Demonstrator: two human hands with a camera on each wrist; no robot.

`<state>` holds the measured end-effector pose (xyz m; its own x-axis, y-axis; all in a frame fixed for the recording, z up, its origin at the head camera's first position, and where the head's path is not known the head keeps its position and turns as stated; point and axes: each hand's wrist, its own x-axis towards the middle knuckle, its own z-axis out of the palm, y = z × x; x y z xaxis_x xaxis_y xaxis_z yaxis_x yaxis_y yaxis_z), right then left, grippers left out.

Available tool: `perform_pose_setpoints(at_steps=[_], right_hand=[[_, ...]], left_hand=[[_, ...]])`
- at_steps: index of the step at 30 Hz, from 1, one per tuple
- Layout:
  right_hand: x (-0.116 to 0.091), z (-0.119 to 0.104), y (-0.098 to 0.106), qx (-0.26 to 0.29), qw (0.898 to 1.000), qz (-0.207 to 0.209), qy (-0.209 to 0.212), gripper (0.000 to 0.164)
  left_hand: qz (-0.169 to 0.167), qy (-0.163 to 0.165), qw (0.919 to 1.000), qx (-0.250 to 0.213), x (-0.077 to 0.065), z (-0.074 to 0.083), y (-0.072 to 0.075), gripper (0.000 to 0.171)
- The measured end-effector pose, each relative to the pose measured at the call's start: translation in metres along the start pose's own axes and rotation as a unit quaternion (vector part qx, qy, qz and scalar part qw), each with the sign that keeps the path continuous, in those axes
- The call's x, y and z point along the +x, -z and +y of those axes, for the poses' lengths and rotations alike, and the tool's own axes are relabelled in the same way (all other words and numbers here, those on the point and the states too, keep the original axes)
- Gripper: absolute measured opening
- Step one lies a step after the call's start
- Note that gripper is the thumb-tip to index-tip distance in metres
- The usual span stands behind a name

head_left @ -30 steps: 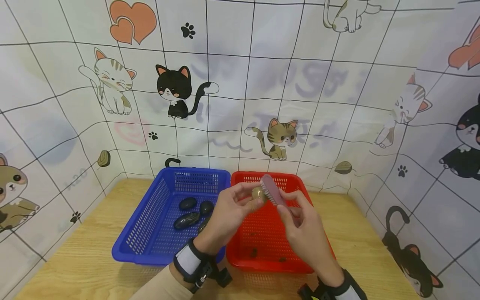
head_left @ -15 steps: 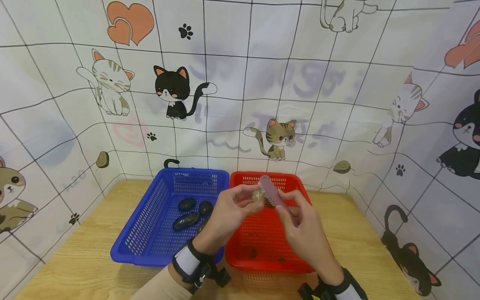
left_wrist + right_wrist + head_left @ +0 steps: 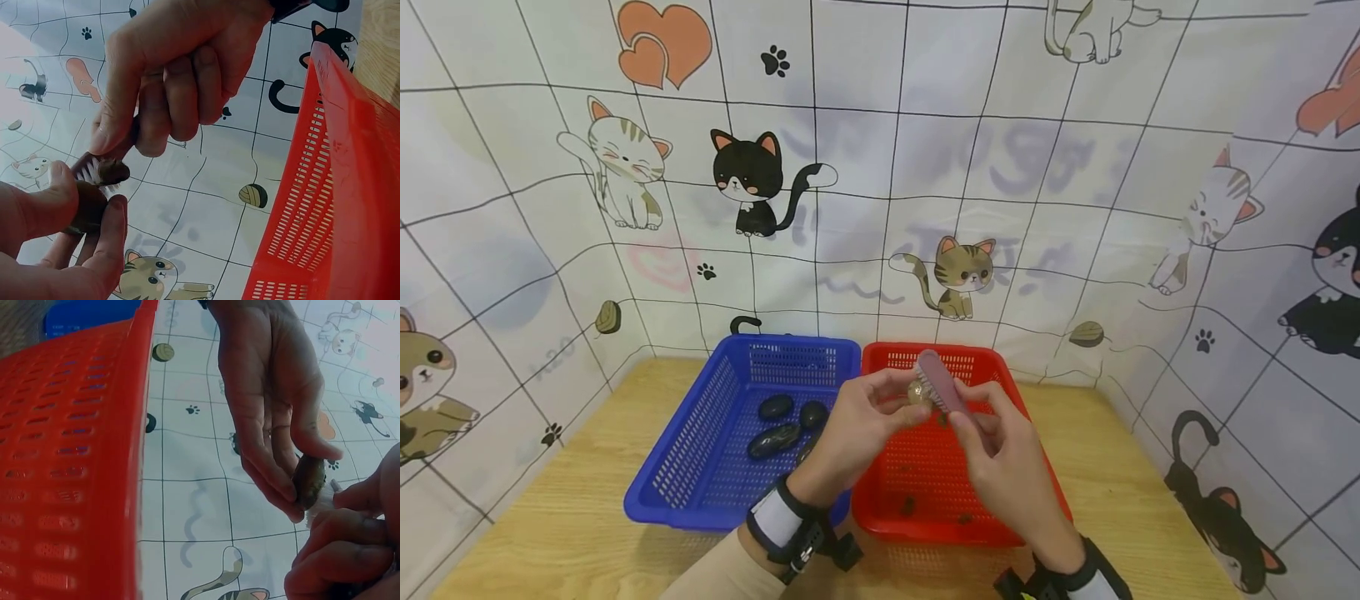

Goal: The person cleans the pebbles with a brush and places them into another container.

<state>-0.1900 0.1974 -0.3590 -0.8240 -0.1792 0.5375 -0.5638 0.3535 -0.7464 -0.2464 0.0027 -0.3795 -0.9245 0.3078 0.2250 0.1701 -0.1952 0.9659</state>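
Note:
My left hand (image 3: 861, 421) pinches a small, rounded, brownish stone (image 3: 917, 393) between thumb and fingers, above the red basket (image 3: 880, 527). My right hand (image 3: 1011, 454) grips a mauve-handled brush (image 3: 942, 381) with its pale bristles facing the stone. In the right wrist view the bristles (image 3: 320, 509) meet the side of the stone (image 3: 309, 481), which has greenish flecks along its edge. From the left wrist, the brush's end lies over the top of the stone (image 3: 90, 209), and the thumb and fingers partly hide it.
Left of the red basket stands a blue basket (image 3: 662, 467) with several dark, smooth stones (image 3: 772, 442) in it. Small dark bits (image 3: 908, 506) lie on the red basket's floor. Both stand on a wooden table (image 3: 1097, 483), with a cat-print sheet (image 3: 850, 167) behind.
The brush has shifted slightly left over the stone, and its tilt varies a little. Both hands keep their holds above the red basket.

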Motion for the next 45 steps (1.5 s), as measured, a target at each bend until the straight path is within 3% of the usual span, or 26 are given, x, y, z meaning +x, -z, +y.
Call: perform_pose_setpoints(at_steps=[6,11,18,22,32,36,45], right_hand=[[0.001,0.002,0.002,-0.012,0.999,0.01,-0.028,0.032],[-0.001,-0.002,0.0,-0.013,1.0,-0.005,-0.022,0.03],[0.0,0.002,0.0,-0.009,1.0,0.001,0.011,0.032],[0.003,0.008,0.002,-0.006,1.0,0.01,-0.008,0.032],[0.001,0.006,0.004,-0.017,0.999,0.006,-0.047,0.031],[-0.001,0.002,0.001,-0.009,0.999,-0.005,-0.036,0.031],[0.004,0.01,0.0,0.011,1.0,0.007,0.02,0.031]], left_hand=[[0.011,-0.003,0.9999,-0.007,-0.001,0.001,-0.001,0.041],[0.034,-0.002,0.9993,-0.014,0.0,-0.001,0.0,0.042],[0.004,0.026,0.9992,0.031,0.001,-0.002,-0.003,0.041],[-0.002,0.037,0.9987,0.035,0.0,-0.002,-0.005,0.04],[0.015,0.021,0.9996,-0.012,0.0,0.003,0.001,0.04],[0.026,0.008,0.9992,-0.03,0.002,0.001,0.001,0.043],[-0.004,0.033,0.9992,0.021,0.0,-0.003,-0.005,0.04]])
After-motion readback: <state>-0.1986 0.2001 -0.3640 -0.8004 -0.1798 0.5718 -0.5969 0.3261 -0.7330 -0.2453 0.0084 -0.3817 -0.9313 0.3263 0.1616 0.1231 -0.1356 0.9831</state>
